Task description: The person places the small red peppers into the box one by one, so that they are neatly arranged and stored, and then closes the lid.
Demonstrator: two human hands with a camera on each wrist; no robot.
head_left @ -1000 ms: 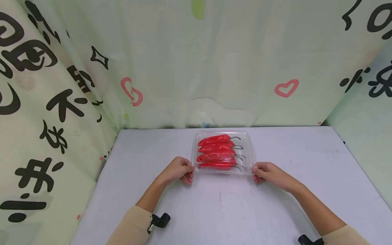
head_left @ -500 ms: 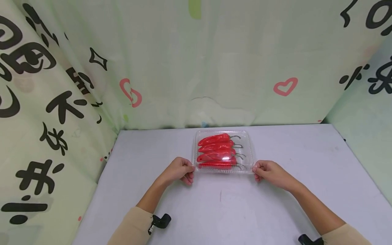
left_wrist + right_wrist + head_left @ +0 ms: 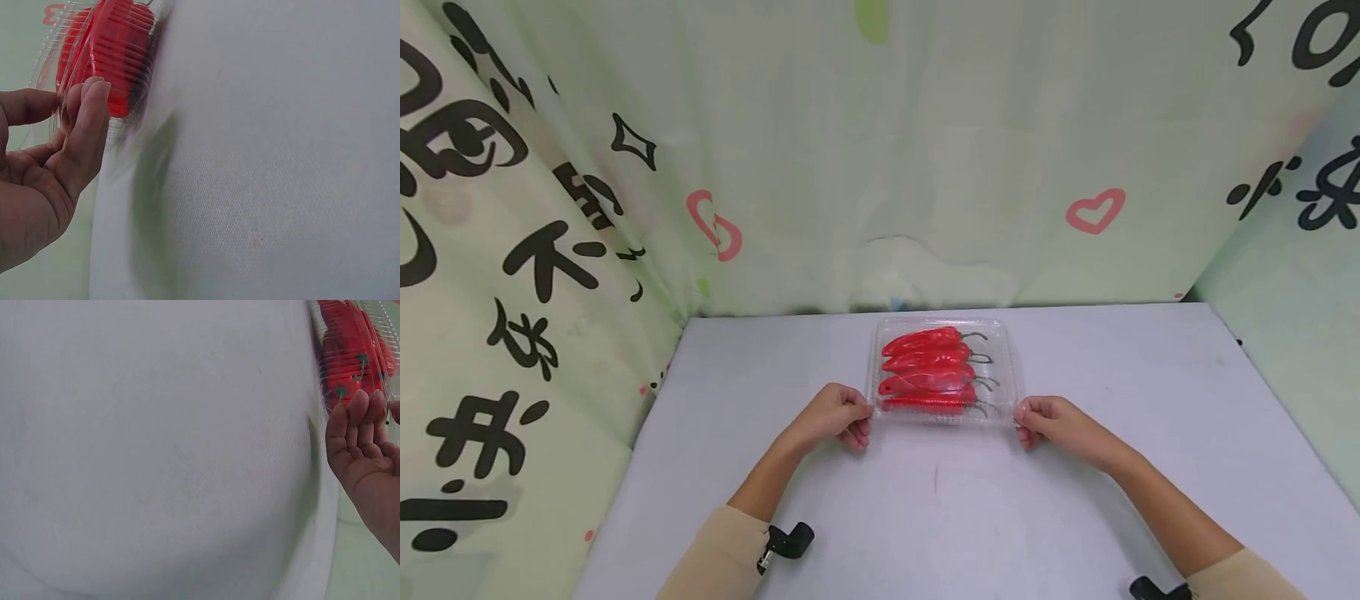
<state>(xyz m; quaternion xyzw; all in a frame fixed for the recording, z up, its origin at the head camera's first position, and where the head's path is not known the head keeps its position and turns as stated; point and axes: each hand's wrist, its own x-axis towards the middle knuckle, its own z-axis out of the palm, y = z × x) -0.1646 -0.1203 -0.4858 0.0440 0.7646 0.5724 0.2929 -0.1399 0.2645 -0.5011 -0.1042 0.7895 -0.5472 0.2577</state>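
Note:
A clear plastic clamshell box (image 3: 1009, 367) with a ridged rim lies near the back edge of the table. Inside it, several long red peppers (image 3: 927, 360) are stacked in a row, their green stems pointing right. At the box's front left corner, my left hand (image 3: 835, 417) pinches the rim between thumb and fingers; the left wrist view shows the clear rim (image 3: 57, 115) in that pinch. My right hand (image 3: 1051, 423) pinches the front right corner, its fingers curled towards the box in the right wrist view. The lid looks closed over the peppers.
The white table (image 3: 940, 517) spreads in front of the box and to both sides. Behind and on the left hangs a pale green printed curtain (image 3: 805, 167) with black characters and red hearts. A black camera mount (image 3: 792, 540) sits on the left sleeve.

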